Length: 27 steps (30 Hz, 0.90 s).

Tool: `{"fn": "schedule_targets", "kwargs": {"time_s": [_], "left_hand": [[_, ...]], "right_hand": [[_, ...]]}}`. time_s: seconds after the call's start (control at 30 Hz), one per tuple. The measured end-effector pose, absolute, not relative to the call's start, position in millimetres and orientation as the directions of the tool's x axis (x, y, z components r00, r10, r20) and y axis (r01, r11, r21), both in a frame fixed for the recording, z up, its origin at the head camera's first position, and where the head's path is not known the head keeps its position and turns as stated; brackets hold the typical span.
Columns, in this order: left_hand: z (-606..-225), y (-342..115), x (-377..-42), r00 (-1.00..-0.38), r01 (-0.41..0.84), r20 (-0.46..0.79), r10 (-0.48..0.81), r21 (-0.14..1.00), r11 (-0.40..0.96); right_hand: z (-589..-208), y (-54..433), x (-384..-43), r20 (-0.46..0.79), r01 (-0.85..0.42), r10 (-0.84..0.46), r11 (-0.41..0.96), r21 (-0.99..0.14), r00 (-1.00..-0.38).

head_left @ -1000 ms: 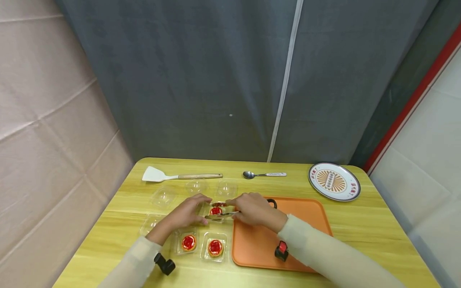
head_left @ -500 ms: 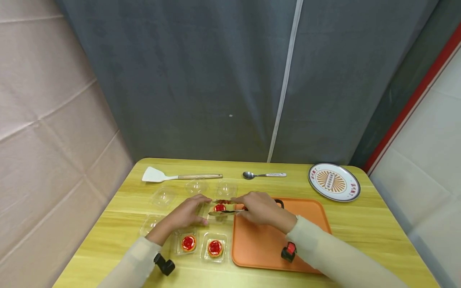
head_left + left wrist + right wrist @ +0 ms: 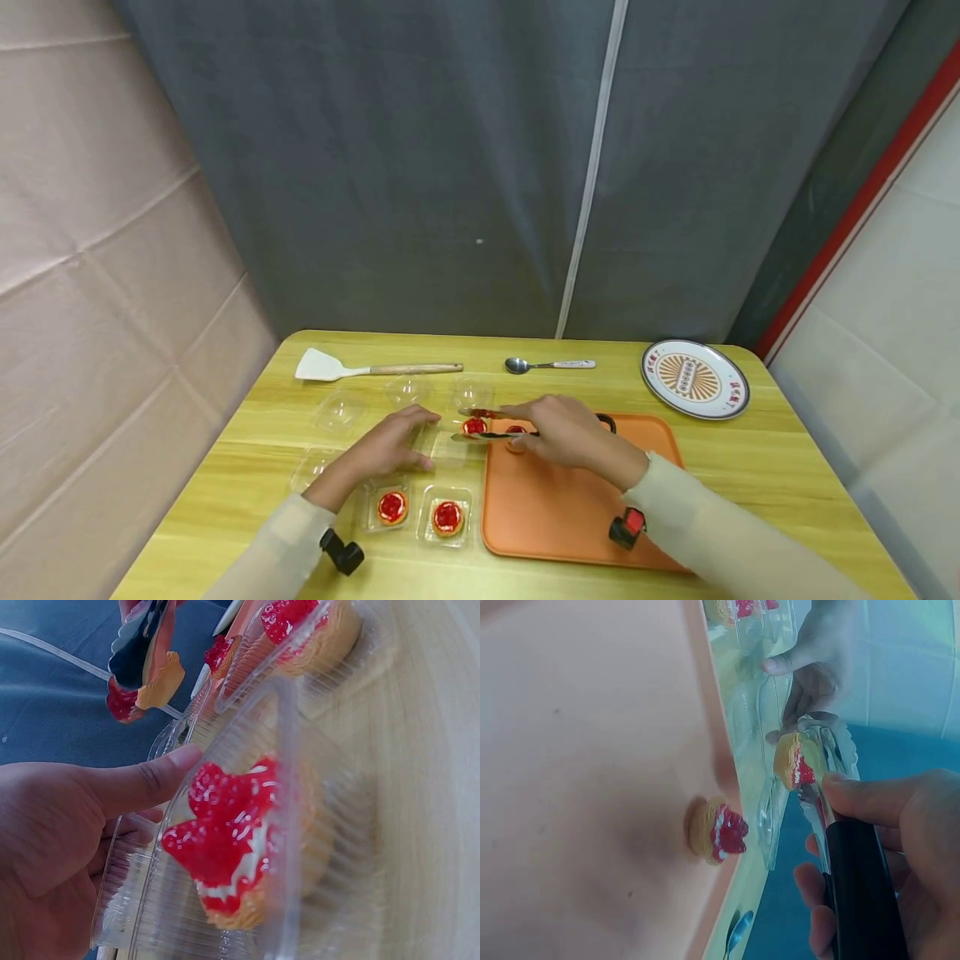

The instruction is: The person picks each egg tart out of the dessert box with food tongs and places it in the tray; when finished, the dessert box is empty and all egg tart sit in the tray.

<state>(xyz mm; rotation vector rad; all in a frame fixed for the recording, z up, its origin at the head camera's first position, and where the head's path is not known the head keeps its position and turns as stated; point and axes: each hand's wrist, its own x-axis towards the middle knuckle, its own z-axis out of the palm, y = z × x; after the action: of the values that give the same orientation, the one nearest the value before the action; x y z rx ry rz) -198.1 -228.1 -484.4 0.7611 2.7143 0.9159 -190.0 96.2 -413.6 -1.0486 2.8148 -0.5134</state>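
My right hand holds metal tongs with black handles. A small tart with a red topping is between the tong ends, above the left edge of the orange tray. A second red tart sits on the tray, partly hidden by the tongs and hand in the head view. My left hand holds a clear plastic container at its left side, thumb and fingers apart on opposite sides. Its fingers are partly hidden behind plastic in the left wrist view.
Two clear containers with a red tart and another red tart stand nearer. Several clear plastic domes lie behind and left. A white spatula, a spoon and a printed plate are along the table's far side.
My right hand and the tongs have moved right, carrying the tart from over the container toward the tray. The tart on the tray shows more now. My left hand has stayed in place.
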Motion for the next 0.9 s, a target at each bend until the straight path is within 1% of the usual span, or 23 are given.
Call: {"fn": "schedule_targets", "kwargs": {"time_s": [0.23,0.4,0.6,0.77,0.9], "left_hand": [[-485.4,-229.0,-198.2,-0.856,0.407,-0.008,0.517,0.605,0.684],[-485.7,-229.2,-198.4,-0.859,0.4,-0.011,0.513,0.61,0.684],[-487.2,-230.0,-199.1,-0.846,0.436,0.017,0.532,0.596,0.674],[-488.4,-230.0,-199.9,-0.844,0.445,0.024,0.536,0.589,0.675],[-487.9,-230.2,-199.9,-0.846,0.439,0.018,0.533,0.591,0.676]], "right_hand": [[-413.7,117.6,-185.5,0.053,-0.603,-0.621,0.733,-0.314,-0.782],[-414.3,134.6,-182.3,0.048,-0.575,-0.594,0.752,-0.324,-0.803],[-417.7,156.1,-178.9,0.084,-0.573,-0.58,0.756,-0.317,-0.811],[-421.4,174.4,-175.3,0.066,-0.524,-0.534,0.786,-0.326,-0.843],[-425.2,187.6,-173.5,0.051,-0.496,-0.507,0.812,-0.309,-0.861]]}}
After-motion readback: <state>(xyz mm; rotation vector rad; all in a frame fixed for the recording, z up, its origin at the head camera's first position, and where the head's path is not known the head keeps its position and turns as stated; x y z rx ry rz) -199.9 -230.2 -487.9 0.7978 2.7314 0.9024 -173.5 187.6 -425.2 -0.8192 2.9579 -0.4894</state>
